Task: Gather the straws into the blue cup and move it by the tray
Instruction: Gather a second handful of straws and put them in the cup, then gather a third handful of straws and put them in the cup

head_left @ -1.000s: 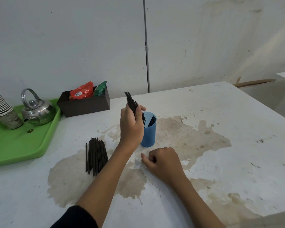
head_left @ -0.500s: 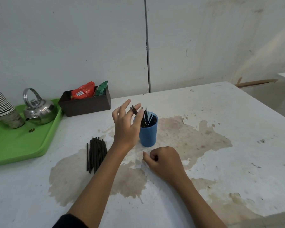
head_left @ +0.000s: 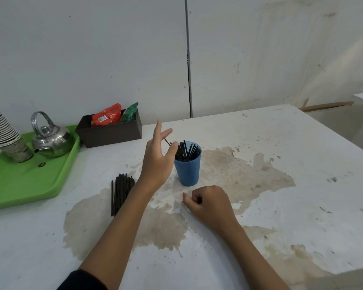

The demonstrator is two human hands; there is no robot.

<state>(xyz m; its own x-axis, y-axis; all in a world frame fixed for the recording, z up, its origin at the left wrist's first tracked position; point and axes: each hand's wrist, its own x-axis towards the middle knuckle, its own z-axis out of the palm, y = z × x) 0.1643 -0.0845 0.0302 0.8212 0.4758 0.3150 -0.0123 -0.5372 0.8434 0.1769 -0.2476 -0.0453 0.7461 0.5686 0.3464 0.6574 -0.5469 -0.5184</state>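
The left hand (head_left: pixel 157 162) hides the blue cup's (head_left: pixel 188 170) near-left rim behind its fingers (head_left: pixel 172 150). The right hand's (head_left: pixel 210 203) curled fingers (head_left: pixel 194 198) hide whatever they hold. The paper cup stack (head_left: pixel 2 132) is cut off at the left edge.

A steel kettle (head_left: pixel 51 141) with its handle raised stands near the table's far left corner, and a tilted stack of paper cups (head_left: pixel 3 133) sits just beside it at the left edge. Along the far edge rests a dark brown box (head_left: pixel 111 132) holding a red packet (head_left: pixel 107 115) and a green packet (head_left: pixel 130 113), both leaning upright. The white table (head_left: pixel 281 206) bears a wide brownish stain (head_left: pixel 239 170) across its middle.
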